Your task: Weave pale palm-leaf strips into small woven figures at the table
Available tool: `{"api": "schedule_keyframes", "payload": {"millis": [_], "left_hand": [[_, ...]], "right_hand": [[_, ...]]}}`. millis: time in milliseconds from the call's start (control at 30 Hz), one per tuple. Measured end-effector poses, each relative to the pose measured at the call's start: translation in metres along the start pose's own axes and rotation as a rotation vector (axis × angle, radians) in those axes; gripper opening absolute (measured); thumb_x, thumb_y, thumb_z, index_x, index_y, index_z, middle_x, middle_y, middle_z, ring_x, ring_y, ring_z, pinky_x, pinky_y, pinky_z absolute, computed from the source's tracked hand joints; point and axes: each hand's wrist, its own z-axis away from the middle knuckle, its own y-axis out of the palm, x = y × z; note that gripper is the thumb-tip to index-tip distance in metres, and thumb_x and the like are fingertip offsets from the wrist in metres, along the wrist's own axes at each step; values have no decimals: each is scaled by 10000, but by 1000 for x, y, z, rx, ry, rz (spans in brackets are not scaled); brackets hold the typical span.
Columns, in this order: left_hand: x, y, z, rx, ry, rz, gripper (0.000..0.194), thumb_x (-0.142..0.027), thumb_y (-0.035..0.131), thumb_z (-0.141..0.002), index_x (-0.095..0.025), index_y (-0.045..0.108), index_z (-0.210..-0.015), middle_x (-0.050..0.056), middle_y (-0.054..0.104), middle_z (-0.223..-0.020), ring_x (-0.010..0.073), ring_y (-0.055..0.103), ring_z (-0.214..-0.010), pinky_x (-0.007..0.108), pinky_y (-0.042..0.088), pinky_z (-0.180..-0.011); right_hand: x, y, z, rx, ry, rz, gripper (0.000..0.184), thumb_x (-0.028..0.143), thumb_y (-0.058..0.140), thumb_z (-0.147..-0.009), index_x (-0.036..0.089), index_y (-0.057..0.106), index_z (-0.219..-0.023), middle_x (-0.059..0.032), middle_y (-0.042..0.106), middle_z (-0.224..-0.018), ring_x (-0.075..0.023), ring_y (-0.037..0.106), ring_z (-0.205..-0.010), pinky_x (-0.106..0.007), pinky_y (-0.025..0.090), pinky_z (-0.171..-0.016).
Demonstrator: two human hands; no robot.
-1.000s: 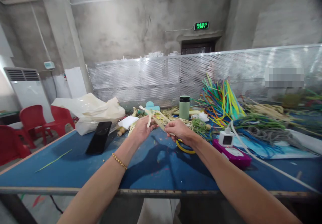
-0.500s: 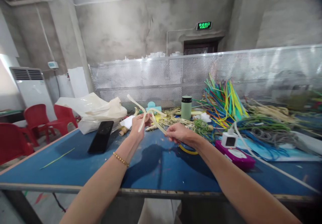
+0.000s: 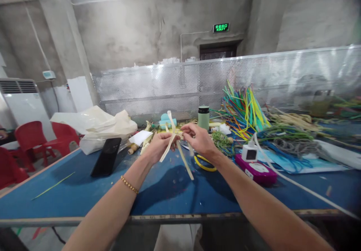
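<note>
Pale cream flat strips [image 3: 185, 163] cross one another between my hands above the table. My left hand [image 3: 159, 145] pinches them near the crossing; one end points up and another slants down across its fingers. My right hand [image 3: 199, 140] is just to the right, its fingers bent around part of a strip close to the crossing. A short blurred strip end hangs under those fingers. One long strip dangles free between the hands, pointing down and right. The exact contact at the right fingertips is partly hidden.
On the blue table [image 3: 98, 198] lie a black phone [image 3: 106, 157], a yellow ring [image 3: 205, 165] and a purple box [image 3: 255, 170] with a white charger and cable. Behind are a green bottle [image 3: 203, 118], white plastic bags [image 3: 104, 127] and bundled coloured strips [image 3: 245, 111].
My right hand has moved up toward the left hand's fingers. The long strip it held out to the right now hangs downward. The view has shifted slightly right.
</note>
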Motion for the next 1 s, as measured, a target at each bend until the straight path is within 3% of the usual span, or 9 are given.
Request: {"api": "schedule_keyframes", "payload": {"millis": [167, 333, 467, 633, 767, 867, 1000], "left_hand": [[0, -5, -2, -85, 57, 29, 267, -336, 753, -654, -93, 719, -759, 51, 616, -650, 98, 513, -544, 237, 401, -502], [0, -7, -3, -119, 47, 8, 220, -311, 730, -658, -101, 700, -717, 42, 609, -635, 101, 511, -532, 234, 382, -484], [0, -6, -2, -118, 34, -7, 235, -317, 743, -650, -99, 697, -723, 49, 620, -667, 99, 510, -548, 230, 377, -493], [1, -4, -2, -98, 16, -55, 232, -309, 752, -645, -91, 690, -697, 34, 592, -619, 82, 480, -522, 230, 366, -506], [2, 0, 0, -75, 25, -120, 220, -301, 748, -644, -95, 684, -685, 29, 584, -598, 80, 472, -520, 228, 356, -507], [3, 4, 1, -50, 18, -156, 207, -292, 747, -631, -108, 653, -633, 10, 554, -562, 77, 458, -501, 225, 342, -493], [4, 3, -1, -56, 52, -201, 164, -248, 711, -633, -125, 617, -576, 7, 543, -540, 86, 465, -497, 231, 358, -501]], "right_hand": [[7, -4, 2, 63, -2, 75, 247, 113, 455, -820, 170, 662, -940, -56, 685, -866, -153, 618, -764, -260, 448, -727], [10, -7, 1, 167, 52, 73, 182, 191, 479, -842, 159, 653, -799, -15, 658, -653, -126, 566, -612, -235, 398, -626], [7, -9, -1, 165, 162, -4, 196, 245, 509, -822, 158, 599, -671, -5, 626, -572, -104, 506, -503, -223, 363, -532], [4, -11, -1, 203, 243, -154, 210, 283, 527, -813, 146, 610, -676, -30, 642, -633, -104, 530, -494, -218, 392, -504], [4, -8, 1, 230, 137, -73, 172, 273, 555, -810, 157, 683, -812, -42, 680, -725, -132, 577, -615, -223, 415, -574], [5, -5, 2, 219, 0, 75, 156, 237, 556, -809, 165, 690, -777, -32, 670, -699, -131, 550, -625, -230, 391, -602], [6, -5, 1, 227, -25, 115, 128, 158, 549, -786, 167, 666, -734, -10, 639, -643, -113, 522, -581, -225, 374, -598]]}}
